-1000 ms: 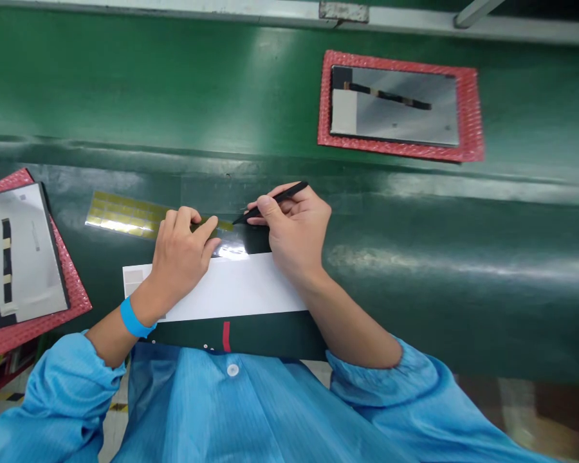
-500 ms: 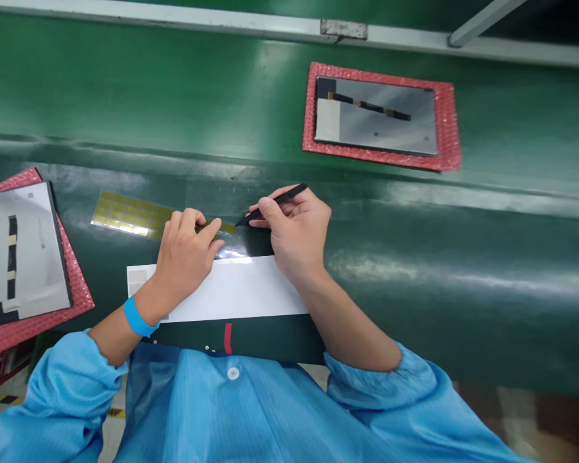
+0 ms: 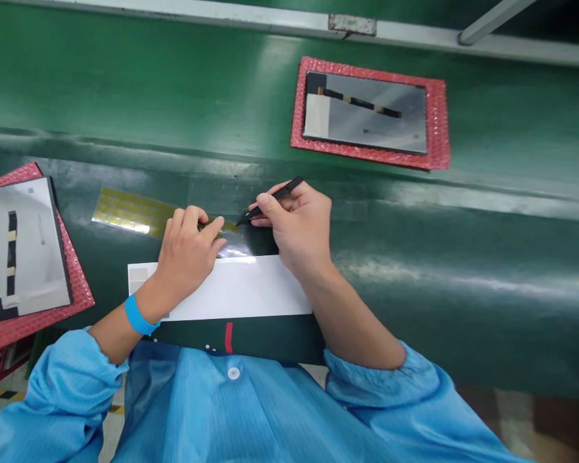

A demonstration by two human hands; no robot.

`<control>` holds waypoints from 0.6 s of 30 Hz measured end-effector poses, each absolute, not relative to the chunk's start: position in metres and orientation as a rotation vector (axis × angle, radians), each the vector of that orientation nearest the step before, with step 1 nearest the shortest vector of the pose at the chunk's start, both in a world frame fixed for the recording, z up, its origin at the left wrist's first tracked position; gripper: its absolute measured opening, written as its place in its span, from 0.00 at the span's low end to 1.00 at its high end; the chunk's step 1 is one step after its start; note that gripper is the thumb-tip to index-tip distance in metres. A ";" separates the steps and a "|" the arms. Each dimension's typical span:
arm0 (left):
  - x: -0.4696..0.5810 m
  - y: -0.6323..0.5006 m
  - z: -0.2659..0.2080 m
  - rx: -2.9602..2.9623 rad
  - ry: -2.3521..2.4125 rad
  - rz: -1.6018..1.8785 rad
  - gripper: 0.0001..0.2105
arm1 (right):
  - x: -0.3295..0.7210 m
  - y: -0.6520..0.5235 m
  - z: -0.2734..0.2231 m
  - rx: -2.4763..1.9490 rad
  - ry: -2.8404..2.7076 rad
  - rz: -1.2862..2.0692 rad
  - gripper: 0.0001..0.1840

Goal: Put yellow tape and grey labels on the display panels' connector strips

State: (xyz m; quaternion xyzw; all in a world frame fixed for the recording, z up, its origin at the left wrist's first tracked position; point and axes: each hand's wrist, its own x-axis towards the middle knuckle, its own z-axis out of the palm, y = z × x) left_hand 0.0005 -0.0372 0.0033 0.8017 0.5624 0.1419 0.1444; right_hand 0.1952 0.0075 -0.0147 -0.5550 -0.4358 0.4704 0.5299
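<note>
A clear sheet of yellow film stickers (image 3: 130, 209) lies on the green bench at the left of centre. Bent over its right end, my left hand (image 3: 188, 244) holds the sheet down, fingertips and thumb against it. My right hand (image 3: 299, 225) grips black tweezers (image 3: 284, 190) in a pen-like hold, their points touching or just above the sheet's right end beside my left forefinger. Whether a sticker is between the points is too small to tell. A long white panel (image 3: 241, 289) lies below both hands, partly covered by my wrists.
On the left, a display panel (image 3: 33, 251) rests on pink bubble wrap (image 3: 80, 276). Another display panel (image 3: 371, 122) on pink bubble wrap (image 3: 437, 125) sits at the back right. A metal rail (image 3: 197, 9) runs along the back. Red tape (image 3: 228, 337) marks the front edge.
The whole view has shifted slightly. Both hands stay almost in place, with the tweezers' points still at the sheet's right end.
</note>
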 end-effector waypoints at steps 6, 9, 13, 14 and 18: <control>-0.003 -0.036 0.000 2.267 1.615 0.429 0.15 | 0.190 0.003 -0.011 -1.185 -0.935 1.189 0.24; -0.006 -0.038 -0.001 2.261 1.634 0.411 0.15 | 0.200 0.004 -0.005 -1.118 -0.838 1.229 0.26; -0.017 -0.026 0.023 2.317 1.588 0.351 0.14 | 0.237 0.013 -0.001 -1.162 -0.713 1.119 0.30; -0.018 -0.016 0.036 2.334 1.567 0.340 0.14 | 0.248 0.015 -0.001 -1.176 -0.682 1.075 0.30; -0.001 0.044 0.106 2.371 1.702 0.350 0.13 | 0.285 0.023 0.001 -1.163 -0.579 0.906 0.31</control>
